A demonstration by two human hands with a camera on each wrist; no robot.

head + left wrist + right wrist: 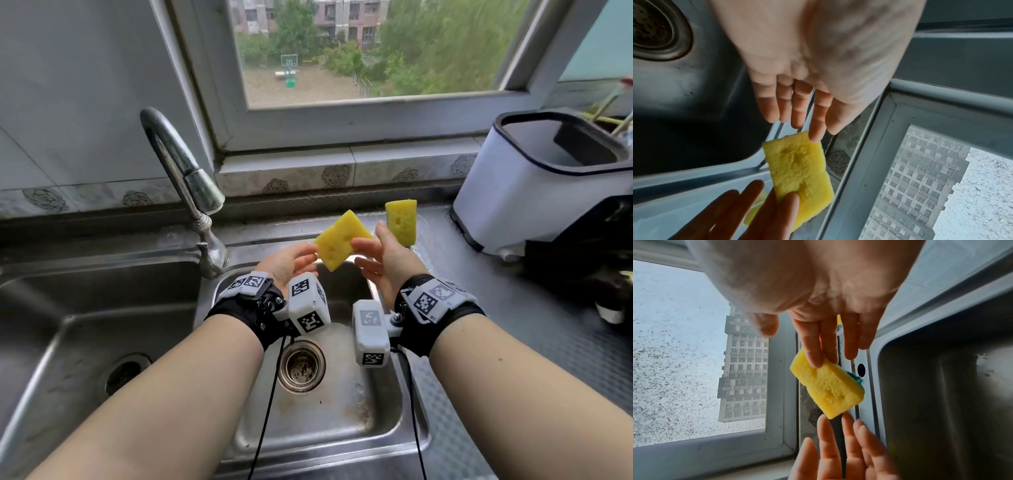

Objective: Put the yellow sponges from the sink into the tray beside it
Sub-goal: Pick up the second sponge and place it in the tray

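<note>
We hold a rectangular yellow foam sponge (339,241) over the far rim of the small steel sink basin (342,428). It is pressed between our left grip (291,263) and right grip (387,263), fingers straight, neither curled round it. A second yellow sponge (401,221) stands on end on the steel surface (513,308) just beyond.

Both forearms are raised, left hand (288,263) and right hand (390,261) facing, fingers (818,116) straight.
</note>
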